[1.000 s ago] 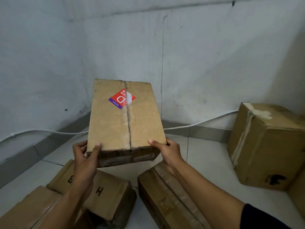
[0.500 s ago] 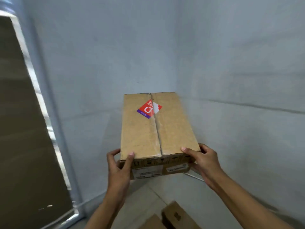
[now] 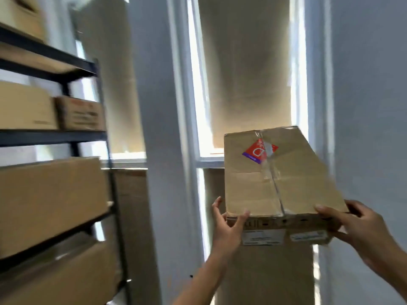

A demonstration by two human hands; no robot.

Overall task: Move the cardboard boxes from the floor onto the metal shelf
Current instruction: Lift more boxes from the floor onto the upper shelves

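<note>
Head view, blurred by motion. Left hand (image 3: pixel 229 225) clamps the near left corner of the cardboard box (image 3: pixel 279 183): thumb on the top face at the edge, fingers spread up the left side and under. Right hand (image 3: pixel 363 230) grips the near right corner the same way, thumb on top, fingers curled around the end wall and beneath. Both hands are closed on the box; neither is free.

Box is in the air, carried level with a slight tilt, clear of floor and shelf. Red and purple sticker (image 3: pixel 259 151) sits on the taped centre seam near the far edge; white labels (image 3: pixel 263 237) on the near end wall.

Handling, by judgement: stiff corrugated board, lightly creased on top, seam tape wrinkled. Held from one end by the corners without visible sag, so probably light to moderate. The surface looks dry with fair friction. Best hold is under the bottom edges at the corners, not by the flaps.

Metal shelf (image 3: pixel 55 137) stands at left, well apart from the box, dark frame, tiers already carrying stored boxes (image 3: pixel 44 201). Window (image 3: pixel 246 73) with a drawn blind is behind.
</note>
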